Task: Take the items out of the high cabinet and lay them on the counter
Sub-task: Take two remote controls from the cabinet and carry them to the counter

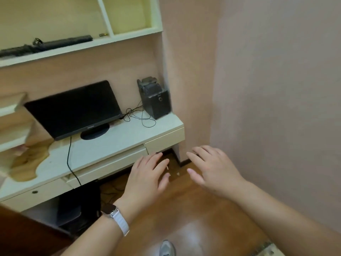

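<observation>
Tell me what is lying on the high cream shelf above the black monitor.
On the high cream shelf lie long black objects and a small brass-coloured piece. The right compartment looks bare; the shelf's left end is out of frame.

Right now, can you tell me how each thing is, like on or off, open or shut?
Monitor: screen dark, upright on the desk.
Speaker: upright at the desk's right end.
Drawers: shut.
Black bars: lying flat on the high shelf.
Left hand: open, empty.
Right hand: open, empty.
Watch: strapped on left wrist.
</observation>
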A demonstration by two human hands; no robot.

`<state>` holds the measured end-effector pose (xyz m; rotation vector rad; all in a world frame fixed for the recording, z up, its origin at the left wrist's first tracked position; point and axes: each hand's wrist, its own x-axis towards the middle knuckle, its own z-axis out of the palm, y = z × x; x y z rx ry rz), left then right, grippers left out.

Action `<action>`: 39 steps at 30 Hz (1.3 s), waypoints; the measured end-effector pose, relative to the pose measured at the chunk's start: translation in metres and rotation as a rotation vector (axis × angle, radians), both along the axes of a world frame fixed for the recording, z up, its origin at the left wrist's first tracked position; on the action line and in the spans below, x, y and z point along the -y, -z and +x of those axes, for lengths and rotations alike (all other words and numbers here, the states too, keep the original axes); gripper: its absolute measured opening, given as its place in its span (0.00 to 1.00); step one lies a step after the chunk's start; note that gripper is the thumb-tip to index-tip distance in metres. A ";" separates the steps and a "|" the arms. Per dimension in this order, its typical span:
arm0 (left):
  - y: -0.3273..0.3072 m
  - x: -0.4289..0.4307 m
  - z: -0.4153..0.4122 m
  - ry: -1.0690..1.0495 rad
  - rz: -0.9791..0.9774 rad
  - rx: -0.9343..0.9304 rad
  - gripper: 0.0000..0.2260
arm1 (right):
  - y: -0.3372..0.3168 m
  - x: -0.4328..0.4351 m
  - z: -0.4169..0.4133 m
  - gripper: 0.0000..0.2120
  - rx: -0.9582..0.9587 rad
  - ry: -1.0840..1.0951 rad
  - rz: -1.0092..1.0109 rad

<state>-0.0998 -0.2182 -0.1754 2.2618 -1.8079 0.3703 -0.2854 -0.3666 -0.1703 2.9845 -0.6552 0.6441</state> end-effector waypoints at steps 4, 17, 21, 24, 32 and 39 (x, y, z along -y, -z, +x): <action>0.008 0.019 0.054 -0.019 -0.050 0.005 0.18 | -0.006 0.021 0.051 0.23 -0.040 -0.014 -0.025; -0.002 0.089 0.276 -0.079 -0.109 -0.027 0.19 | -0.028 0.099 0.268 0.22 -0.038 0.001 -0.144; 0.000 0.114 0.311 -0.048 -0.122 -0.041 0.19 | -0.031 0.116 0.301 0.21 -0.052 0.007 -0.149; 0.000 0.131 0.329 -0.035 -0.145 -0.055 0.19 | -0.035 0.132 0.319 0.21 -0.069 0.006 -0.145; -0.019 0.188 0.363 -0.049 -0.188 -0.002 0.18 | -0.052 0.191 0.359 0.25 -0.045 -0.013 -0.148; -0.055 0.248 0.390 -0.137 -0.289 0.044 0.18 | -0.074 0.274 0.408 0.24 0.126 -0.137 -0.131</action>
